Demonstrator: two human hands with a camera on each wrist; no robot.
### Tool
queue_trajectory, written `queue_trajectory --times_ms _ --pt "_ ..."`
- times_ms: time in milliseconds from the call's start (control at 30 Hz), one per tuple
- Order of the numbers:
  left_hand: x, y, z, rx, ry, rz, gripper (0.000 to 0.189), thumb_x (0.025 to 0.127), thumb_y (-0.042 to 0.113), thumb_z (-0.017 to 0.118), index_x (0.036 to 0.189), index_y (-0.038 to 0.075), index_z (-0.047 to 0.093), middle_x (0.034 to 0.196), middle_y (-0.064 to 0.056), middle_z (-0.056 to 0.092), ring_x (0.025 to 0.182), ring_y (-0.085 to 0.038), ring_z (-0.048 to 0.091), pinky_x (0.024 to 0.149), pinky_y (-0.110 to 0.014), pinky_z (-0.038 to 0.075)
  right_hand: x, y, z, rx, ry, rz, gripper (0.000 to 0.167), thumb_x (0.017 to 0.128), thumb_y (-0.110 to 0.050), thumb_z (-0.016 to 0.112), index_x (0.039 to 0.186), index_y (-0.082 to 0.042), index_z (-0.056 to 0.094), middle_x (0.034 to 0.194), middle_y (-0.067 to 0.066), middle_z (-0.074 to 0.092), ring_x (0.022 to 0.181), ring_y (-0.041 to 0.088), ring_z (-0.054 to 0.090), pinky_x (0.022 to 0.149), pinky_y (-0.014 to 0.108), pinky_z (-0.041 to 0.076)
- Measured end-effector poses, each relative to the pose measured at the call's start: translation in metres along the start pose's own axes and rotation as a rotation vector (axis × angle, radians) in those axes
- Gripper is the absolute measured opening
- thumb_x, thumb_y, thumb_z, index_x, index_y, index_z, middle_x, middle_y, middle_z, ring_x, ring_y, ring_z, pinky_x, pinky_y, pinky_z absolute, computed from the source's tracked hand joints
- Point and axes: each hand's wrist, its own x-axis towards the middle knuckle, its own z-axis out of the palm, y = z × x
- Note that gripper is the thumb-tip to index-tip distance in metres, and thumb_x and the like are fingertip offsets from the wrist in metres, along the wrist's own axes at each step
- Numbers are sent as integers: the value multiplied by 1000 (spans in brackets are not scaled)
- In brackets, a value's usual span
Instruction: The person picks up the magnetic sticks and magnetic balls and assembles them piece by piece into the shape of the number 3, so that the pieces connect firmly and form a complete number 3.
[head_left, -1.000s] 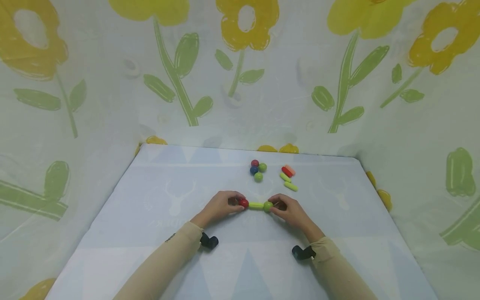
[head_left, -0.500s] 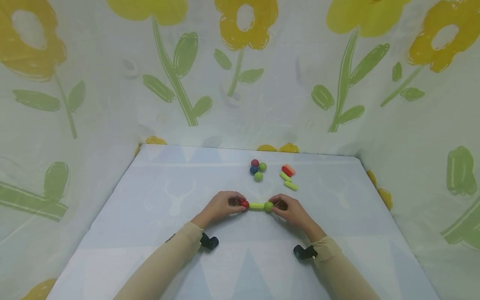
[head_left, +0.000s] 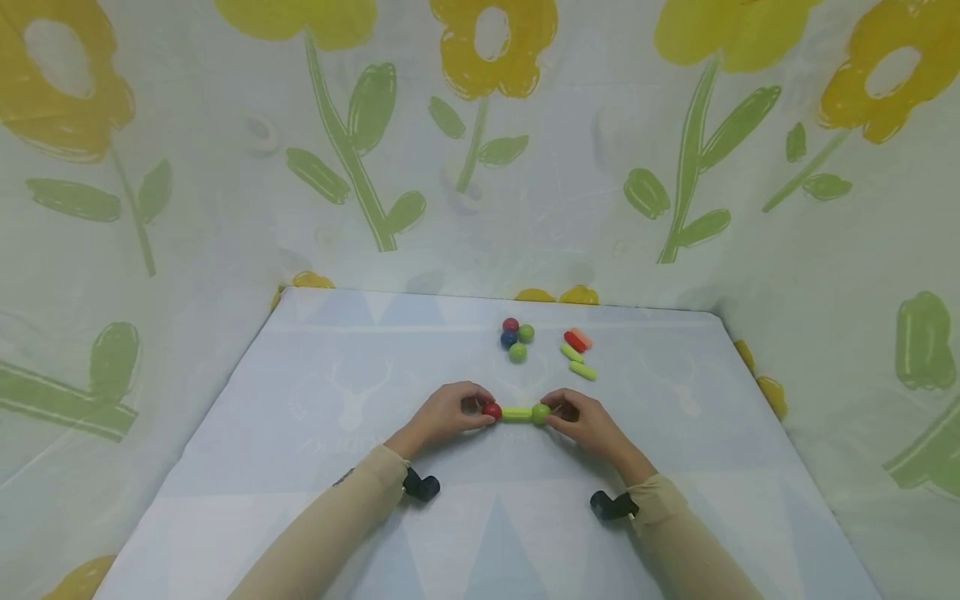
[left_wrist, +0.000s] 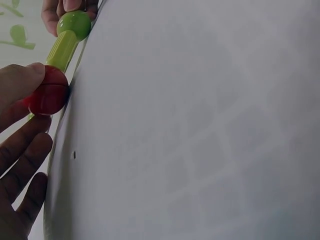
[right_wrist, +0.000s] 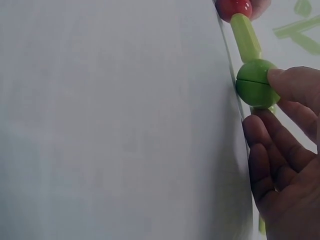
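Note:
A yellow-green ridged rod [head_left: 516, 414] lies crosswise between two balls, joined end to end with them in a line. My left hand [head_left: 452, 410] pinches the red ball [head_left: 492, 412] at the rod's left end between thumb and fingers. At its right end, my right hand [head_left: 583, 419] pinches the green ball [head_left: 541, 414]. In the left wrist view the red ball [left_wrist: 51, 92] shows a seam under the thumb, with the rod [left_wrist: 62, 50] running up to the green ball [left_wrist: 74, 25]. The right wrist view shows the green ball [right_wrist: 256, 83] with a similar dark seam.
Beyond the hands on the white-blue tabletop [head_left: 337, 467], loose balls cluster: a red one [head_left: 511, 325], a blue one [head_left: 509, 339] and green ones [head_left: 518, 352]. Right of them lie short rods, red [head_left: 575, 342], pink [head_left: 581, 337] and yellow-green [head_left: 582, 371]. Flower-printed curtains surround the table.
Both hands have shifted very slightly to the right with the joined balls and rod. Their grip looks the same, and the loose balls and rods stay put.

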Motion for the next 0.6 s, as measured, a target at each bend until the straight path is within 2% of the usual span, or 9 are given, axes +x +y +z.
queue_trajectory --times_ms 267,600 --pt "0 0 2 -8 10 41 30 89 28 81 116 18 73 98 11 67 91 -9 59 83 -30 50 -2 3 -2 11 -4 23 28 92 -22 78 118 -16 69 105 -4 68 89 15 60 78 28 51" --pt "-1 2 5 -10 -1 22 32 88 29 81 117 19 73 99 12 66 91 -9 57 83 -30 49 -4 5 -2 22 10 5 28 91 -22 78 117 -14 69 102 -4 68 87 14 61 76 29 52"
